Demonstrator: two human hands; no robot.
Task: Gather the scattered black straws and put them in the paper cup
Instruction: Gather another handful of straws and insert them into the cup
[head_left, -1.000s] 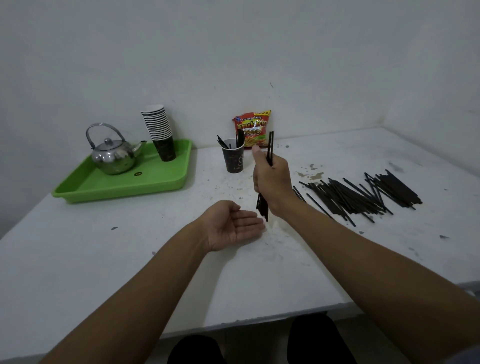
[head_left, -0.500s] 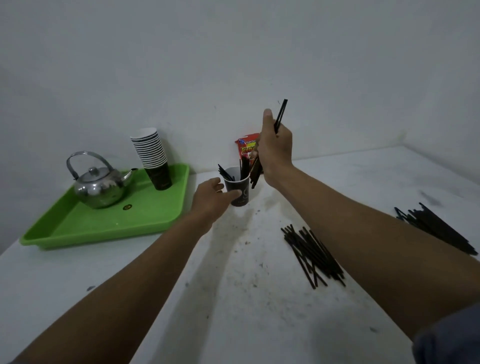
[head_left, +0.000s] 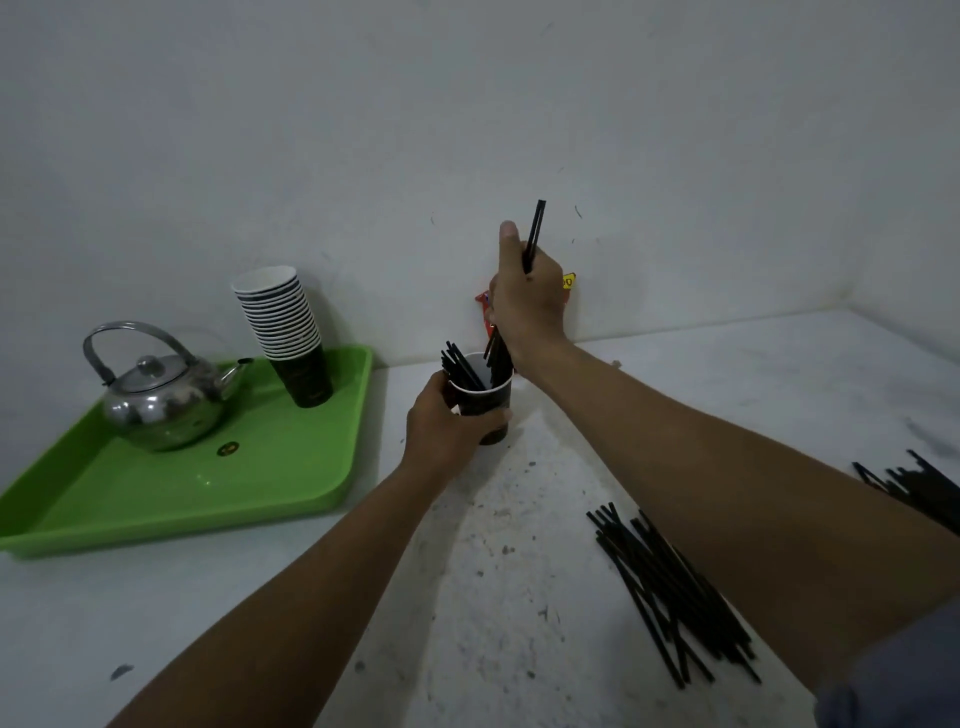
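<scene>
A dark paper cup stands on the white table near the back wall, with several black straws leaning inside it. My left hand grips the cup from the left side. My right hand holds a bundle of black straws upright just above the cup, and the bundle's lower ends reach into the cup's mouth. A loose pile of black straws lies on the table at the lower right, partly hidden by my right forearm. More straws lie at the far right edge.
A green tray on the left carries a steel kettle and a stack of paper cups. A red snack packet leans on the wall behind my right hand. The white table meets walls at the back and right.
My left hand has closed round the cup. My right hand has lowered the straw bundle so its ends enter the cup. The view has moved closer to the cup.
</scene>
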